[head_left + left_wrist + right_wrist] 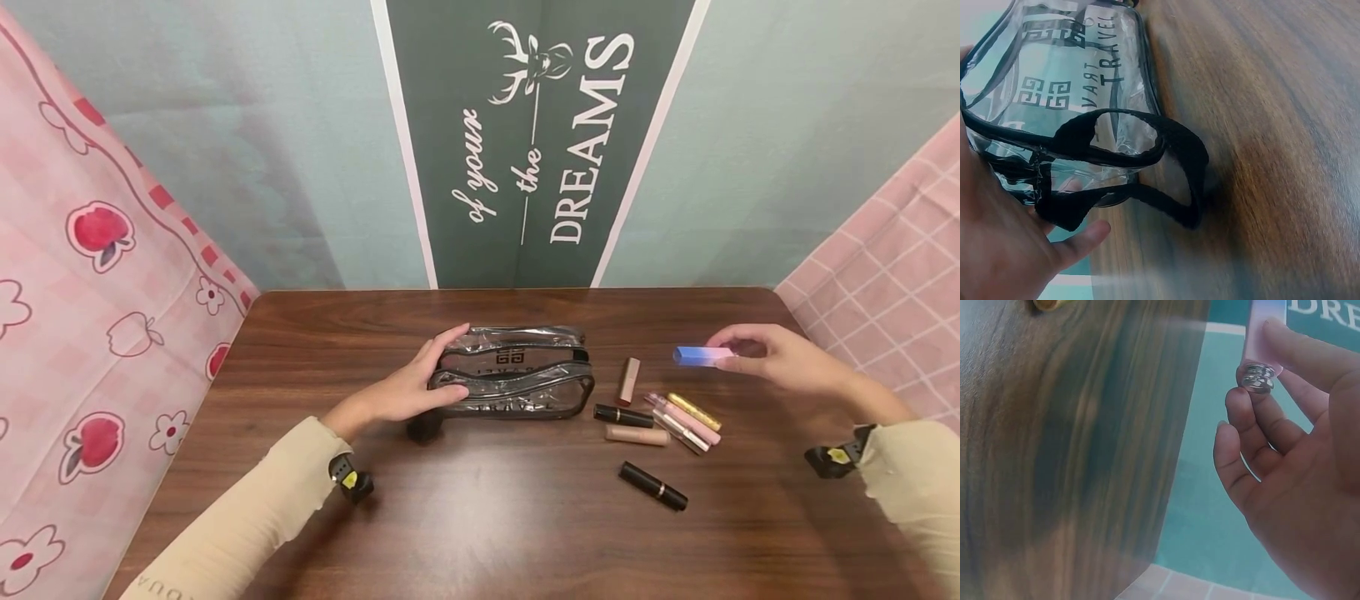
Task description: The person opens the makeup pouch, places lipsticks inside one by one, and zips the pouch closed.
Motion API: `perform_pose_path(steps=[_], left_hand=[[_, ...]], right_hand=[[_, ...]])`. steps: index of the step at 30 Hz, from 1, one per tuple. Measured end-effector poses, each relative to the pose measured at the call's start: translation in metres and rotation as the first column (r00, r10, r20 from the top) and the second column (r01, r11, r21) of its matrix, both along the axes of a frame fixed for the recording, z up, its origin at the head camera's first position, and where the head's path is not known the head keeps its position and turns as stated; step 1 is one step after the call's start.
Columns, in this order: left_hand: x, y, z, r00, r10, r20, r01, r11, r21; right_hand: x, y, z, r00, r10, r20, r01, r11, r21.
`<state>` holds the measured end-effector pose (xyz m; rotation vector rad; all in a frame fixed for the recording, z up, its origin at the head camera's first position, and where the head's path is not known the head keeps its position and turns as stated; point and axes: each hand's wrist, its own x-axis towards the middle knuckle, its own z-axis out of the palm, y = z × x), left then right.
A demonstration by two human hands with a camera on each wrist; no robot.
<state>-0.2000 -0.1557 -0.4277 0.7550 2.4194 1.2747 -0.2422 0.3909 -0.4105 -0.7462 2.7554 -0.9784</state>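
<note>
A clear travel pouch [525,400] with black piping and black lettering lies on the table with its top parted. My left hand [405,388] holds its left end, with the thumb on the near side and the fingers on the far side. In the left wrist view a black strap loop [1188,144] sticks out from that end, beside my thumb. Above the table at the right, my right hand [776,357] pinches a slim blue-to-pink cosmetic tube [697,357]. The right wrist view shows a ridged silver end [1258,380] on it.
Several cosmetic tubes lie between the pouch and my right hand, among them a brown one [629,381], a black one [623,415], a beige one [637,435] and a gold one [694,411]. Another black tube [652,486] lies nearer. Fabric curtains [315,167] hang beyond the wooden table [465,517].
</note>
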Motion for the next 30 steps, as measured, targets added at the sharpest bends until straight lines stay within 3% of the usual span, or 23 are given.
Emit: perform_pose_path(steps=[11,20,30], left_hand=[[0.000,0.000,0.000,1.000,0.012,0.010,-0.012,1.000,-0.004],[-0.003,0.002,-0.002,1.000,-0.009,0.005,0.009,1.000,-0.009],[-0.003,0.000,-0.001,1.000,-0.004,0.005,0.004,1.000,-0.017]], right_hand=[[0.006,-0.021,0.032,0.999,0.015,-0.046,-0.012,0.998,0.067],[0.012,-0.044,0.045,0.997,-0.051,-0.061,0.052,0.999,0.009],[0.013,-0.070,0.058,0.984,0.037,-0.175,-0.031,0.999,0.038]])
